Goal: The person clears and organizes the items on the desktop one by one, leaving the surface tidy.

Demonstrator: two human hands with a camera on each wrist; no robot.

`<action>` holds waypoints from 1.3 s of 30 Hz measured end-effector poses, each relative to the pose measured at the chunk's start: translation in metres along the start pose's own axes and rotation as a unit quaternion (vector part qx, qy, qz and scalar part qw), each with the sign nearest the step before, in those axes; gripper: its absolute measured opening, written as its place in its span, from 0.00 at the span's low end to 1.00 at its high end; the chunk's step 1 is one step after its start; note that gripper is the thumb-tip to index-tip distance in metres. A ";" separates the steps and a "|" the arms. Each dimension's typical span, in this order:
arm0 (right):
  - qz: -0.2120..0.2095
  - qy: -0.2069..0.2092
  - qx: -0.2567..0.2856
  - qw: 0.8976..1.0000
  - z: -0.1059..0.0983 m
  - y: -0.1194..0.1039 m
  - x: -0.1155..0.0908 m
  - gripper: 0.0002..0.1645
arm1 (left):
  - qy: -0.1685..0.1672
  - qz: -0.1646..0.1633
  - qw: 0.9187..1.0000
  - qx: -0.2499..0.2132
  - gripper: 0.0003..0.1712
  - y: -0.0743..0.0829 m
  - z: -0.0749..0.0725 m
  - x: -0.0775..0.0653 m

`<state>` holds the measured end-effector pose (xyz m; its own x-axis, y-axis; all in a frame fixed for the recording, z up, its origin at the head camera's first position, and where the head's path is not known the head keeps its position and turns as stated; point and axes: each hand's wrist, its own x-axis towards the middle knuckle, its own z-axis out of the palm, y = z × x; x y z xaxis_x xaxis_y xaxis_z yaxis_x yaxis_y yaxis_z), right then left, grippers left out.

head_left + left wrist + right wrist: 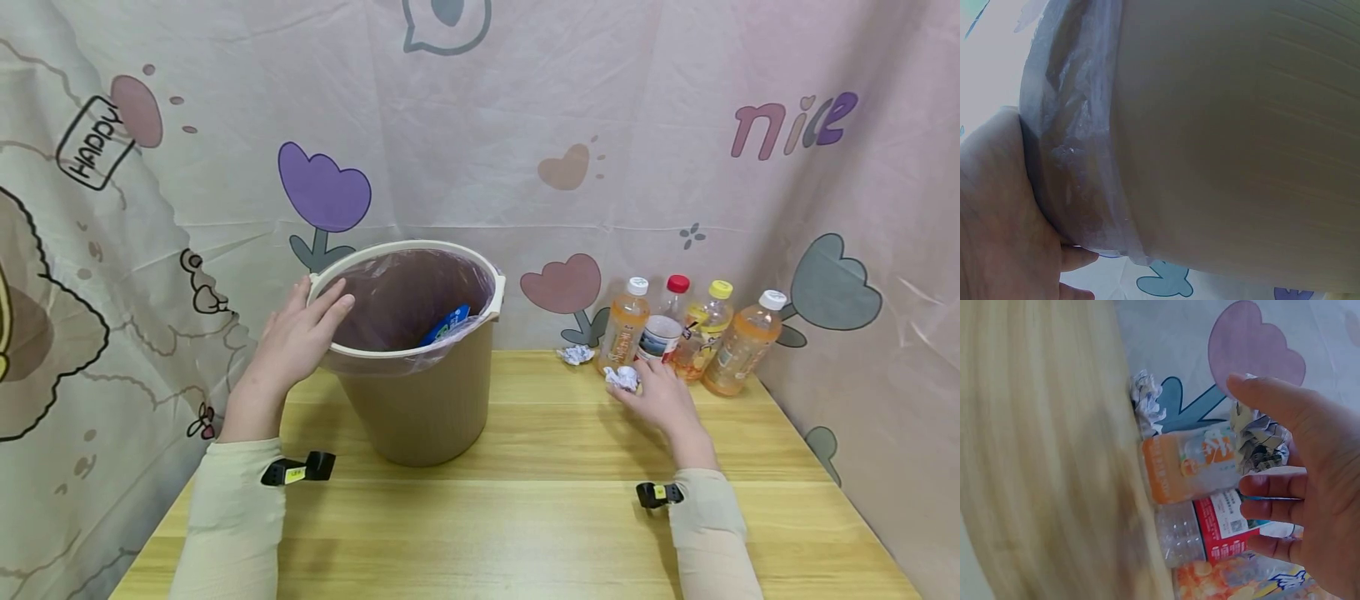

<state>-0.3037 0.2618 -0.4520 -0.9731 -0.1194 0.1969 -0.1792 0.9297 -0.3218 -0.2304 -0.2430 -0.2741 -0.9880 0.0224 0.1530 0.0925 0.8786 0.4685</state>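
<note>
My left hand (pixel 296 342) rests against the left side of the rim of a brown trash bin (pixel 420 417), its fingers extended along the rim. The bin has a pale rim and a clear plastic liner (pixel 1085 131) folded over its edge. Inside it shows a blue wrapper (pixel 446 325). My right hand (pixel 667 400) pinches a crumpled paper ball (pixel 1263 440) between thumb and forefinger, in front of the bottles, the other fingers spread apart. A second crumpled paper ball (pixel 576 355) lies on the table at the back, left of the bottles.
Against the back curtain (pixel 450 125) stand an orange-drink bottle with a white cap (pixel 625 325), a red-capped bottle (pixel 675 300), a yellow-capped bottle (pixel 712 317) and another white-capped orange bottle (pixel 742 346). All stand on the wooden table (pixel 495 533).
</note>
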 end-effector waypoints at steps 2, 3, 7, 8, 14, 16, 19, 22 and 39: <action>-0.006 0.009 -0.006 1.000 -0.002 -0.002 0.000 0.51 | 0.000 0.001 1.000 -0.002 0.42 0.001 0.000 0.000; -0.009 0.014 -0.009 1.000 -0.004 -0.004 0.000 0.51 | 0.000 0.001 1.000 -0.002 0.42 0.001 0.000 0.000; -0.029 0.044 -0.021 0.998 -0.008 -0.012 0.000 0.45 | 0.001 0.002 1.000 -0.004 0.42 0.001 0.000 0.001; -0.034 0.051 -0.022 0.998 -0.009 -0.014 -0.001 0.43 | 0.001 0.002 1.000 -0.004 0.42 0.001 0.000 0.001; -0.054 0.081 -0.033 0.995 -0.015 -0.028 -0.003 0.42 | 0.001 0.002 1.000 -0.005 0.42 0.001 0.000 0.001; -0.063 0.091 -0.036 0.993 -0.017 -0.032 -0.004 0.41 | 0.000 0.003 1.000 -0.006 0.42 0.001 0.000 0.001; -0.077 0.106 -0.040 0.991 -0.020 -0.039 -0.005 0.40 | 0.000 0.004 1.000 -0.006 0.42 0.002 0.000 0.001; -0.091 0.119 -0.043 0.988 -0.023 -0.045 -0.006 0.38 | 0.000 0.004 1.000 -0.006 0.42 0.002 0.000 0.001; -0.146 0.155 -0.039 0.976 -0.022 -0.075 -0.003 0.34 | 0.000 0.004 1.000 -0.005 0.43 -0.001 -0.001 0.000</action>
<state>-0.2838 0.2004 -0.4078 -0.7898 -0.2828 0.5443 -0.4180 0.8975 -0.1403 -0.2309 -0.2444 -0.2742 -0.9870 0.0296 0.1577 0.1022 0.8737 0.4757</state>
